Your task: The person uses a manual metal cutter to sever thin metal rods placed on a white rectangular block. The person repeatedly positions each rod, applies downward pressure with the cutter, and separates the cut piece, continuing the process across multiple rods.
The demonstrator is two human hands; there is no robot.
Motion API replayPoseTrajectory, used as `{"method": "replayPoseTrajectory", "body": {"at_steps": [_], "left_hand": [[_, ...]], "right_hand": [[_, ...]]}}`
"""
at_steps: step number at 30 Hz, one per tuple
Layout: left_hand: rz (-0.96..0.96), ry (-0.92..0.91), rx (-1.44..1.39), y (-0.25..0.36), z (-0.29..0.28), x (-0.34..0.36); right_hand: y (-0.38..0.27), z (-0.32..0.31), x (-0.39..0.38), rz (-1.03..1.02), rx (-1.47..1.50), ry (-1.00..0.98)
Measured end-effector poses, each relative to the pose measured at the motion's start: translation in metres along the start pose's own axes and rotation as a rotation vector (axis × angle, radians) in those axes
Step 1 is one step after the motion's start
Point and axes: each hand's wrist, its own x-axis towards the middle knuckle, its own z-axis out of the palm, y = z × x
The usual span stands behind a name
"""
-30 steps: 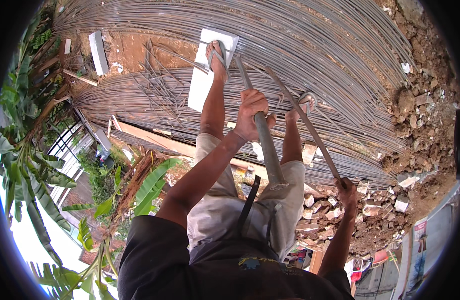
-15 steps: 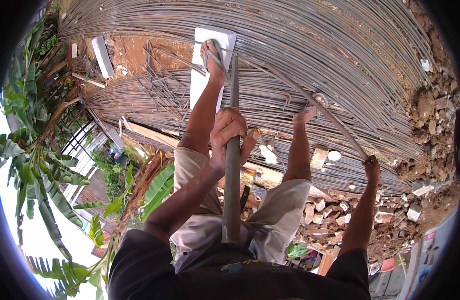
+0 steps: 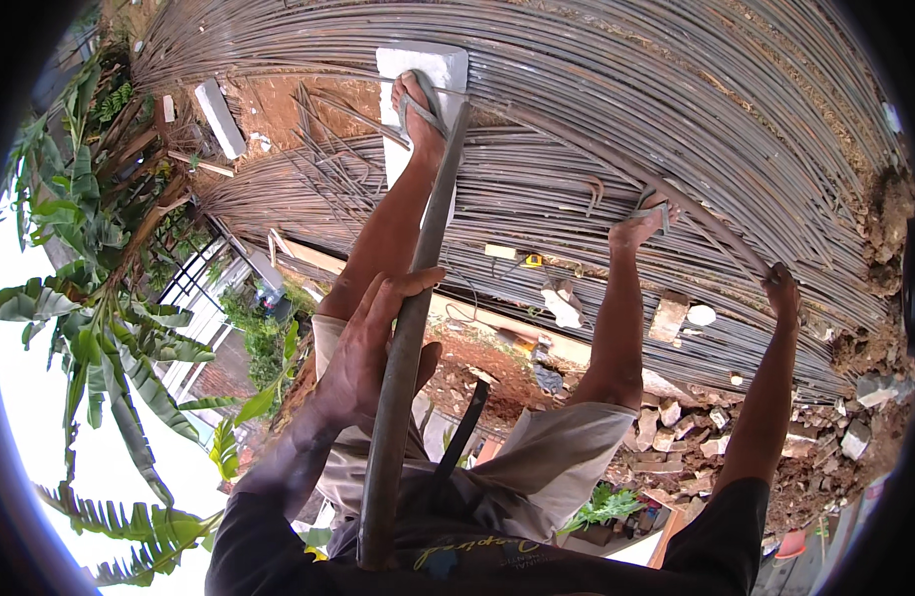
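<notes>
My left hand is curled loosely around a long grey metal pipe, with fingers and thumb showing on either side. The pipe's top end meets a thin steel bar near the white block, and its lower end is close to my shirt. At the right, my right hand grips the end of a second, brownish pipe, which slants up left toward the same spot. My left sandalled foot presses on the bar over the block; my other foot stands on the bars.
Many long rebars cover the ground. A yellow tape measure lies near a wooden plank. Broken bricks and rubble lie at the right, banana plants at the left. Another white block rests at the far left.
The left pipe has tilted, its lower end swinging left and toward my body. My left hand has moved down left and loosened its wrap. My right hand has shifted right and slightly up.
</notes>
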Motion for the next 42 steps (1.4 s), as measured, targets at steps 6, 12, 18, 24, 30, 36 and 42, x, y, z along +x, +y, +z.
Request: {"method": "replayPoseTrajectory", "body": {"at_steps": [6, 12, 18, 24, 30, 36, 42], "left_hand": [[-0.527, -0.266, -0.927, -0.018, -0.031, -0.010], [-0.734, -0.025, -0.906, 0.036, -0.013, -0.003], [-1.221, -0.042, -1.122, 0.055, -0.010, -0.009], [-1.297, -0.043, -1.234, 0.056, -0.009, -0.021], [-1.333, 0.019, -1.173, 0.060, -0.003, -0.026], [-1.273, -0.052, -1.099, 0.046, 0.005, -0.041], [-1.201, -0.025, -1.052, 0.015, 0.026, -0.075]], "right_hand": [[-0.010, 0.019, 0.022, -0.062, -0.008, 0.039], [-0.032, 0.012, 0.023, -0.079, 0.022, -0.011], [-0.064, -0.002, 0.013, -0.003, -0.002, -0.102], [-0.072, 0.014, 0.015, -0.104, 0.034, 0.077], [-0.096, -0.019, -0.002, 0.019, 0.064, -0.175], [-0.108, -0.032, -0.045, 0.082, 0.028, -0.112], [-0.133, -0.066, -0.111, 0.167, -0.074, 0.015]]}}
